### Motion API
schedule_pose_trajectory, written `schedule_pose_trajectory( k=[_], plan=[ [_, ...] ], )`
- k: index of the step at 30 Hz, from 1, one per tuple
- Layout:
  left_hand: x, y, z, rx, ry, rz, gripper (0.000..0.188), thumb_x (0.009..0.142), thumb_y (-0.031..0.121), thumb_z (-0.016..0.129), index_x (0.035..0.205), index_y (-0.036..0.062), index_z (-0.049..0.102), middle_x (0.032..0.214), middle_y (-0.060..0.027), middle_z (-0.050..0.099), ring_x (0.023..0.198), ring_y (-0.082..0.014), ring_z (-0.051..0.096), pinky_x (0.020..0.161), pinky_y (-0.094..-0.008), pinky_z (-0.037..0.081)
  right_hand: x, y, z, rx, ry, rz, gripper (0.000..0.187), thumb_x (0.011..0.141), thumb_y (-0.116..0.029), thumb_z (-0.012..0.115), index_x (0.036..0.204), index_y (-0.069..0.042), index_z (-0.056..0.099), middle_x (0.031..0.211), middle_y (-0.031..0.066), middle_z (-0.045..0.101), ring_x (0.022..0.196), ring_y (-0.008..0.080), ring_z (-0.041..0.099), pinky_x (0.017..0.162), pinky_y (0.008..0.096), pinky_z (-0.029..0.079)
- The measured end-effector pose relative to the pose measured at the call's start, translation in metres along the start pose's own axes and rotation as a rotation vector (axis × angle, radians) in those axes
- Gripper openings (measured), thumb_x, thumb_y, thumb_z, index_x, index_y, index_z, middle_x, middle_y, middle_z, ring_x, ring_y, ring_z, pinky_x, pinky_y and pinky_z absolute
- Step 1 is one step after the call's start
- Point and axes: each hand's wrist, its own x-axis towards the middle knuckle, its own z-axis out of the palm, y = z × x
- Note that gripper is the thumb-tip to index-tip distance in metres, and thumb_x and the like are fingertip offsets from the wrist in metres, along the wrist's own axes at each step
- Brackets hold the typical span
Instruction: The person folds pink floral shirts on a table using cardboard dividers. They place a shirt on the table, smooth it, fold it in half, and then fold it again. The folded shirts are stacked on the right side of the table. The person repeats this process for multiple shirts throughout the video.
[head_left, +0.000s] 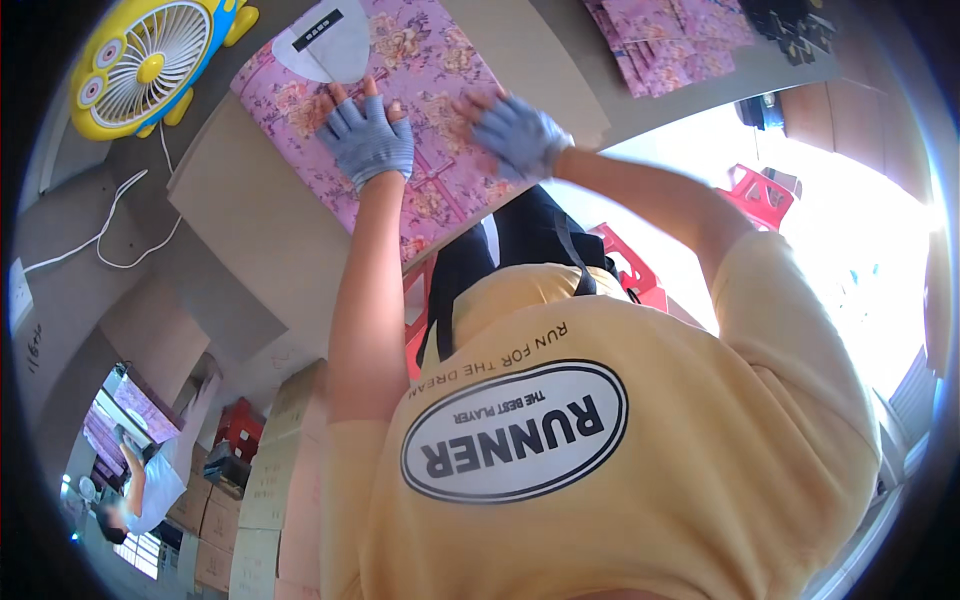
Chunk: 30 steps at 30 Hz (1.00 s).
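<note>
A flat pink flower-patterned piece (290,110) lies on a large sheet of brown cardboard (240,185) in front of me. Near its far edge is a white rounded patch (335,52) with a small black label. Pink strips run across its nearer part; what kind of item it is I cannot tell. My left hand (370,135), in a grey-blue fingerless glove, rests flat on it with fingers spread, just below the patch. Gloved alike, my right hand (517,135) is over its right side, fingers stretched out and smeared by motion. Neither hand grips anything.
A yellow and blue fan (150,70) stands at the far left, its white cable (100,235) trailing nearby. More pink flowered pieces (680,40) and small black items (790,30) lie far right. Red stools (757,197) and stacked cartons (265,490) are around; another person (155,485) works lower left.
</note>
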Motion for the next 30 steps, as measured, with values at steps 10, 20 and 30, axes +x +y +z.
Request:
schedule_pose_trajectory(
  k=[10, 20, 30],
  plan=[
    [-0.003, 0.005, -0.012, 0.075, -0.055, -0.012, 0.049, 0.090, 0.043, 0.048, 0.132, 0.0183, 0.053, 0.143, -0.0222, 0.040, 0.129, -0.0419, 0.038, 0.104, -0.0610, 0.028, -0.089, -0.096, 0.035, 0.286, 0.156, 0.354, 0.067, 0.083, -0.045, 0.055, 0.142, -0.018, 0.041, 0.151, 0.0115, 0.032, 0.142, 0.0315, 0.024, 0.115, 0.0544, 0.013],
    [-0.037, 0.034, -0.035, -0.297, -0.052, -0.089, 0.043, 0.079, 0.028, 0.060, 0.119, 0.0120, 0.061, 0.135, -0.0145, 0.048, 0.126, -0.0344, 0.042, 0.105, -0.0547, 0.027, 0.060, -0.034, -0.001, 0.157, 0.212, 0.370, 0.049, 0.083, -0.031, 0.057, 0.130, -0.020, 0.050, 0.132, 0.0103, 0.048, 0.126, 0.0316, 0.042, 0.106, 0.0563, 0.027],
    [0.030, -0.130, -0.023, -0.212, 0.046, -0.196, 0.038, 0.088, 0.024, 0.056, 0.124, 0.0130, 0.058, 0.121, -0.0121, 0.057, 0.114, -0.0346, 0.052, 0.095, -0.0445, 0.043, 0.127, -0.033, 0.013, 0.108, 0.354, 0.306, 0.062, 0.084, -0.035, 0.055, 0.143, -0.021, 0.041, 0.149, 0.0145, 0.035, 0.138, 0.0346, 0.031, 0.111, 0.0578, 0.022]
  ],
)
